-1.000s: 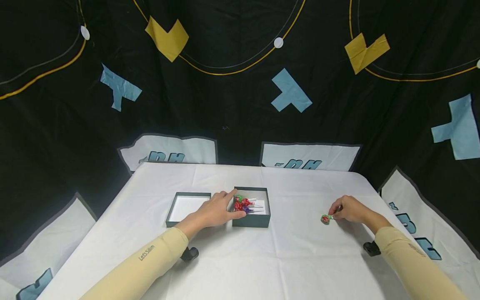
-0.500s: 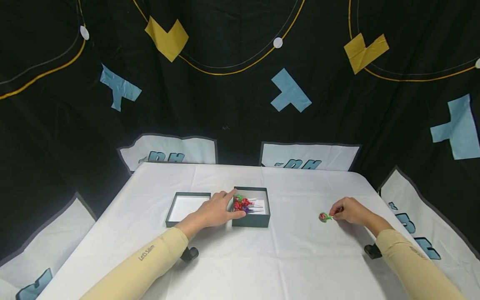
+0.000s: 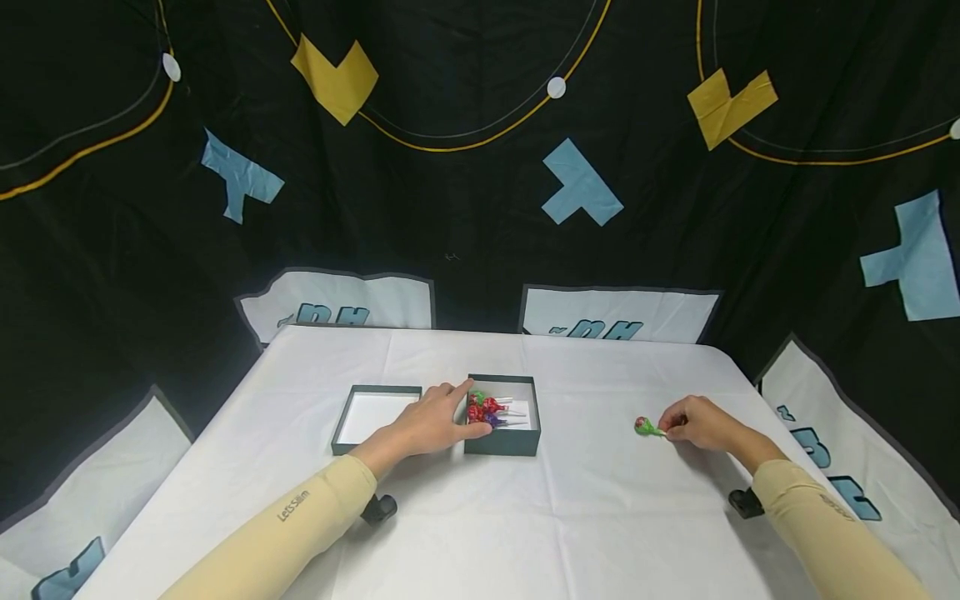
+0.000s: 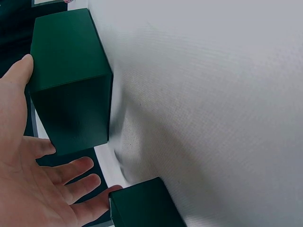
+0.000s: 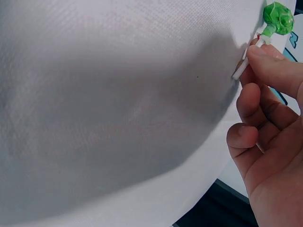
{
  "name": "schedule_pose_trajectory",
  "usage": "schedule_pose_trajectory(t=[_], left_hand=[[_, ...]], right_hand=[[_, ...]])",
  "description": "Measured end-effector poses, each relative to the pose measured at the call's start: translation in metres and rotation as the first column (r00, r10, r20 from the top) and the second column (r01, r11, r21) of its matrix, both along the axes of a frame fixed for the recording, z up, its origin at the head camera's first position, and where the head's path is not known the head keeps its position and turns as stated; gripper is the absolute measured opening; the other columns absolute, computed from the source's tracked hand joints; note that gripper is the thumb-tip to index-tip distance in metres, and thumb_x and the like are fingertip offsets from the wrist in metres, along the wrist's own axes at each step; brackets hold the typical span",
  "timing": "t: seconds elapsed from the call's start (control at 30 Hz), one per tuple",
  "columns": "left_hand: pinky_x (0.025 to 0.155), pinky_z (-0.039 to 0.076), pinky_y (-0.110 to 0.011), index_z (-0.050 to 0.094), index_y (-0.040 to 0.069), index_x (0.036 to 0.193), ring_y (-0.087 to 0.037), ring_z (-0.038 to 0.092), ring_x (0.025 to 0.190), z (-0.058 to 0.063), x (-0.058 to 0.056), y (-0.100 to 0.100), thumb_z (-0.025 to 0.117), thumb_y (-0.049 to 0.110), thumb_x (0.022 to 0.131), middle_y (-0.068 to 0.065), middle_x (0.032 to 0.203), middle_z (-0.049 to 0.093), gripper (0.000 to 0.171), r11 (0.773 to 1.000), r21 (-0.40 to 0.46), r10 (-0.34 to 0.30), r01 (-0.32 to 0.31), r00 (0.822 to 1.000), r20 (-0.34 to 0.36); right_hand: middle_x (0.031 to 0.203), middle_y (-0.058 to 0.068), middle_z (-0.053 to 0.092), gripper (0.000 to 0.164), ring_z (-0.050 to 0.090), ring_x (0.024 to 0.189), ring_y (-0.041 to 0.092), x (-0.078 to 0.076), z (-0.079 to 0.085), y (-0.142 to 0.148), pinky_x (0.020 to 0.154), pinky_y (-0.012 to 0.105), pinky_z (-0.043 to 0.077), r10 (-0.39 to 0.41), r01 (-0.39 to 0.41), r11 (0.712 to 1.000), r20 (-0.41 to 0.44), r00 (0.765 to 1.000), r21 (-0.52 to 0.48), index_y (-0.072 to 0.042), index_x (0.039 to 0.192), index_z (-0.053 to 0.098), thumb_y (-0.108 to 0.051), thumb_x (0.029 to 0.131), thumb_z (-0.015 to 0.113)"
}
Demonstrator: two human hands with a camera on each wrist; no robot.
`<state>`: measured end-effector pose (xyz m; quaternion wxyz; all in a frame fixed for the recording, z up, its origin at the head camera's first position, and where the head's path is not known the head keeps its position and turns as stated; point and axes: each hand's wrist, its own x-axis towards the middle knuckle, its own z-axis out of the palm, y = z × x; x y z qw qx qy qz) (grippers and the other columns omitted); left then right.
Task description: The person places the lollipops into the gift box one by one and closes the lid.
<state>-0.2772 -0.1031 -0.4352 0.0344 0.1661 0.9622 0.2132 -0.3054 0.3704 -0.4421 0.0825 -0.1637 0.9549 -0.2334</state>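
My left hand (image 3: 438, 421) rests at the left end of a dark green box (image 3: 501, 444), index finger and thumb spread along its rim. In the left wrist view, the thumb and index fingertip touch edges of the green box (image 4: 71, 85), and the other fingers are spread. Several wrapped lollipops (image 3: 487, 408), red, green and purple, lie in the box with their sticks to the right. My right hand (image 3: 697, 421) pinches the white stick of a green-wrapped lollipop (image 3: 645, 426) between thumb and index finger. In the right wrist view, the green lollipop (image 5: 278, 19) points away from the palm.
The shallow box lid (image 3: 371, 412), white inside with a green rim, lies left of the box, partly behind the left hand. Both stand on a white-covered table (image 3: 585, 508). A black curtain (image 3: 465, 225) hangs behind it.
The lollipop's head has swung slightly left and away, and its wrapper shows more green. My right hand has barely shifted. The left hand and the box have stayed put.
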Motion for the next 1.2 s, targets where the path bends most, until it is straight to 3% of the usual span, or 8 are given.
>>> schedule_pose_trajectory(t=[0.33, 0.5, 1.2], left_hand=[[0.106, 0.044, -0.061, 0.033, 0.018, 0.159, -0.034, 0.047, 0.136, -0.001, 0.0, -0.001, 0.062, 0.073, 0.085, -0.018, 0.149, 0.048, 0.097, 1.0, -0.001, 0.003, -0.003, 1.0, -0.001], [0.105, 0.044, -0.061, 0.033, 0.018, 0.159, -0.034, 0.048, 0.135, -0.001, 0.001, -0.001, 0.062, 0.073, 0.084, -0.018, 0.148, 0.049, 0.097, 1.0, 0.004, -0.001, 0.001, 1.0, -0.001], [0.104, 0.046, -0.059, 0.034, 0.017, 0.159, -0.034, 0.049, 0.134, 0.0, 0.0, -0.001, 0.063, 0.072, 0.085, -0.019, 0.148, 0.05, 0.097, 1.0, 0.0, -0.007, 0.007, 1.0, -0.009]], right_hand=[[0.082, -0.001, 0.065, 0.002, 0.05, 0.075, 0.015, -0.003, 0.006, -0.01, 0.06, 0.026, 0.043, 0.007, -0.008, 0.999, 0.019, 1.0, 0.036, -0.004, 0.091, 0.074, -0.004, 0.089, 0.073], [0.082, -0.001, 0.065, 0.008, 0.05, 0.075, 0.014, -0.004, 0.014, -0.019, 0.061, 0.025, 0.043, 0.016, -0.017, 0.999, 0.02, 1.0, 0.032, -0.008, 0.091, 0.075, -0.001, 0.09, 0.071], [0.082, -0.003, 0.067, 0.008, 0.054, 0.074, 0.013, -0.012, 0.033, -0.048, 0.063, 0.026, 0.047, 0.135, -0.134, 0.991, -0.073, 0.988, 0.014, -0.005, 0.097, 0.075, -0.002, 0.091, 0.07]])
